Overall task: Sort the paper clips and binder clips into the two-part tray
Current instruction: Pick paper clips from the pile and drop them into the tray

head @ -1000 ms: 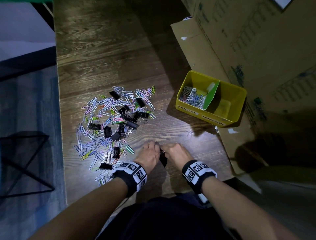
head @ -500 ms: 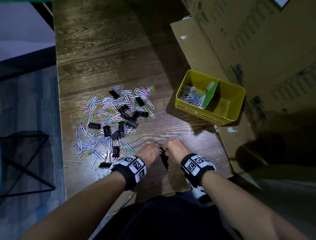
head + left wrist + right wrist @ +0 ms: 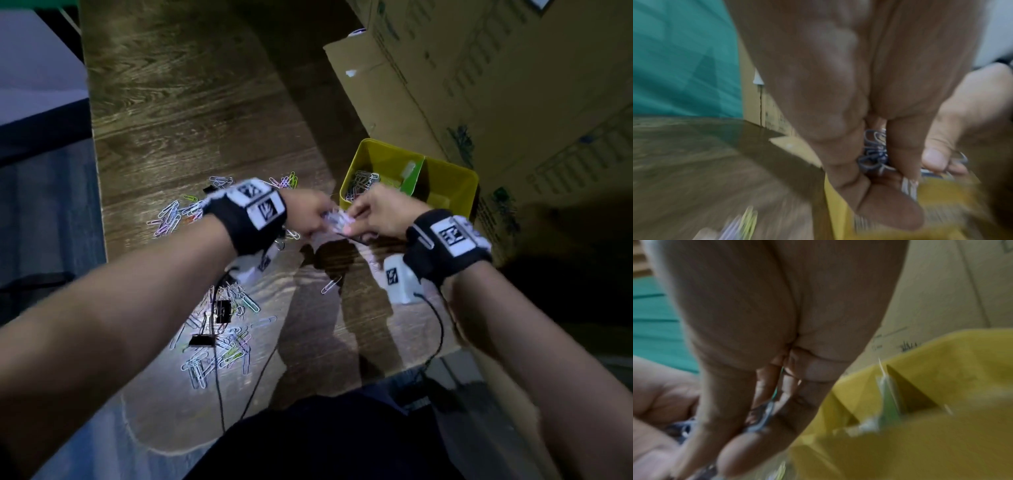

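Both hands meet just in front of the yellow two-part tray point(image 3: 378, 146). My left hand point(image 3: 322, 217) and right hand point(image 3: 352, 219) pinch one bunch of paper clips point(image 3: 334, 219) between them, above the table. The left wrist view shows the clips point(image 3: 873, 154) between thumb and fingers, with the tray point(image 3: 838, 211) below. The right wrist view shows clips point(image 3: 762, 418) in the curled fingers beside the tray point(image 3: 941, 434). A green divider point(image 3: 412, 178) splits the tray; its left part holds paper clips point(image 3: 363, 183). The mixed pile point(image 3: 222, 346) with black binder clips point(image 3: 222, 310) lies under my left forearm.
Cardboard boxes point(image 3: 479, 85) rise right behind the tray, at the right. A single paper clip point(image 3: 330, 284) lies on the wooden table point(image 3: 205, 120). Black cables point(image 3: 435, 325) hang from the wrist cameras. The table's left edge point(image 3: 94, 171) drops to a grey floor.
Both hands have risen from the table's near edge and moved forward and right to the tray, carrying a bunch of paper clips.
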